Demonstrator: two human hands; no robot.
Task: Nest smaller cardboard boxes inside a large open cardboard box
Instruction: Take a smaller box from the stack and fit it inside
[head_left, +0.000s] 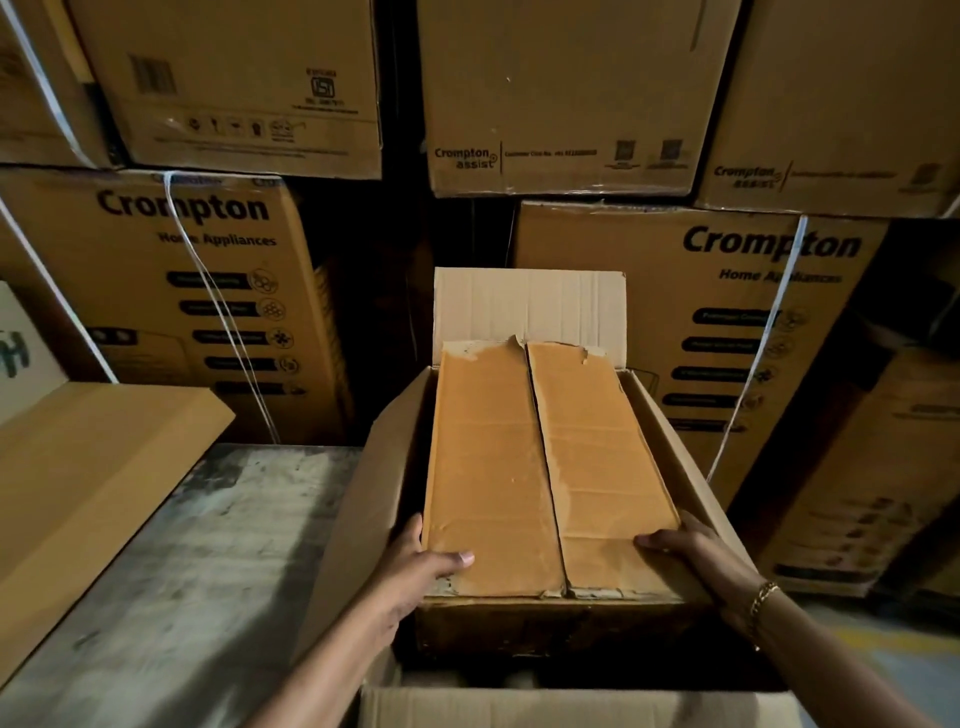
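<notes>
A long, closed smaller cardboard box (545, 467) with a centre seam and torn tape sits inside the large open cardboard box (363, 499), whose flaps stand up around it. My left hand (421, 571) grips the smaller box's near left corner, thumb on top and fingers down the side. My right hand (696, 556) grips the near right corner, thumb on the top face; a gold bracelet shows on that wrist. The smaller box's near end is raised above the big box's dark interior.
Stacked printed appliance cartons (208, 291) with white straps wall off the back and right. A flat brown carton (88, 478) lies at the left on a worn grey metal surface (218, 571). The big box's near flap (571, 706) is at the bottom edge.
</notes>
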